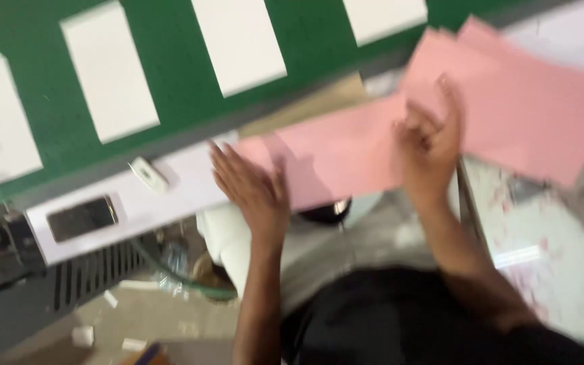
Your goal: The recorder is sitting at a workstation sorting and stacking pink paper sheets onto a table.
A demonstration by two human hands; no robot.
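Green belt (177, 101) up top carries white rectangular cards (109, 71), and a white ledge (184, 179) below it holds a dark phone (82, 217). We're mid sheet-handling: our left hand (255, 192) lies flat, fingers spread, on the near pink sheet (336, 152). Our right hand (430, 145) looks loosely curled at the edge of the pink stack (528, 101); too blurry to tell if it's pinching. Next we'd need a clean grip on one sheet.

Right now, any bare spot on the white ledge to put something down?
Free: white ledge between the phone and left hand, apart from a small white object. Crowded: right side, where pink sheets spread under the right hand. Green belt carries white cards with narrow gaps.
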